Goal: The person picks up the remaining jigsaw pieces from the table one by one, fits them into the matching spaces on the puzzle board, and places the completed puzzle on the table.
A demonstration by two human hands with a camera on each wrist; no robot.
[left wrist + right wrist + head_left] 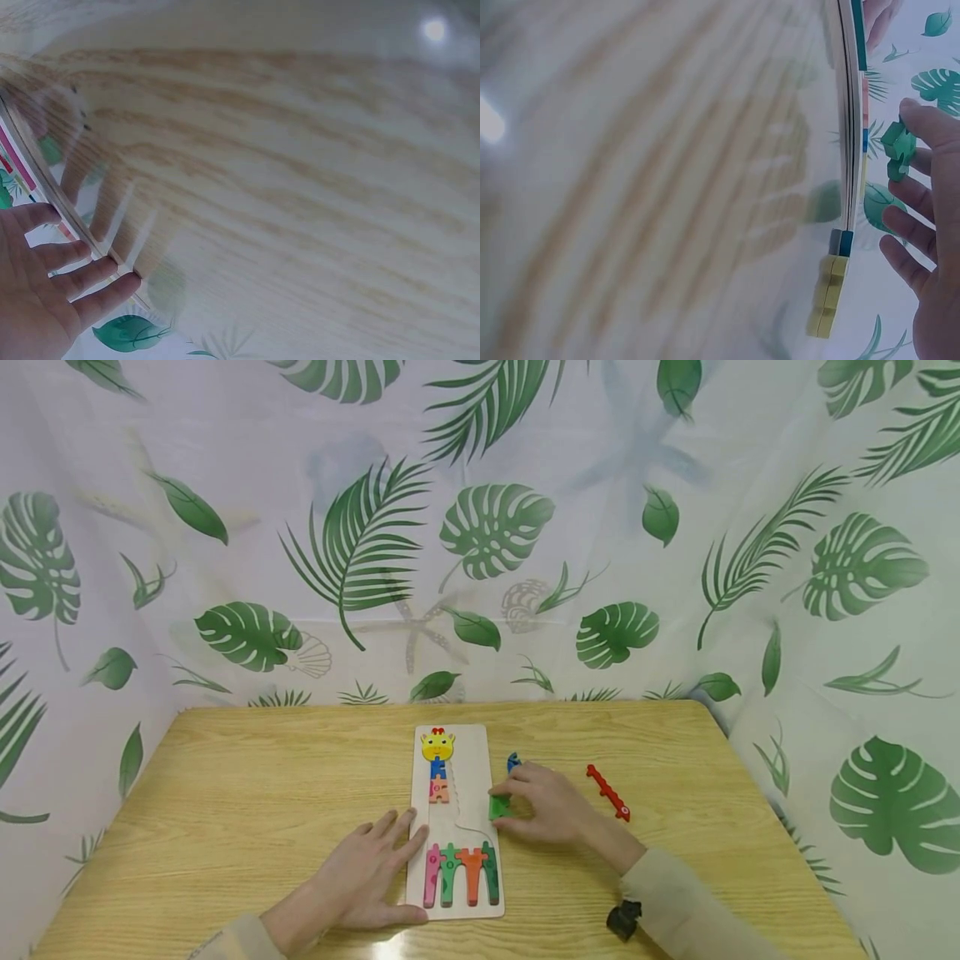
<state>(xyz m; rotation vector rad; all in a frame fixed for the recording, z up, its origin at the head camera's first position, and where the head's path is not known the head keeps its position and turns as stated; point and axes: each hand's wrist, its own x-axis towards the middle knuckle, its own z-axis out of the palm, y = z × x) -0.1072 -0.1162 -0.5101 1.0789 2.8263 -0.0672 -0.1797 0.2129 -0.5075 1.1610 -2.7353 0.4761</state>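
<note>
A pale wooden puzzle board [471,747] lies on the table with a giraffe-shaped recess. Set in it are a yellow giraffe head [437,747], a blue piece [438,768] and a salmon piece [438,791] below it, plus several coloured leg pieces [472,877] near the bottom. My right hand [551,806] pinches a green puzzle piece [498,808] between thumb and finger at the board's right edge; the right wrist view shows this green piece [898,146] too. With fingers extended, my left hand [367,868] touches the board's left edge.
A loose blue piece [513,762] lies just beyond my right hand. Farther right is a long red piece [608,793]. In the right wrist view a yellow piece [828,296] stands near the board. Leaf-printed cloth [480,610] hangs behind the wooden table [285,777].
</note>
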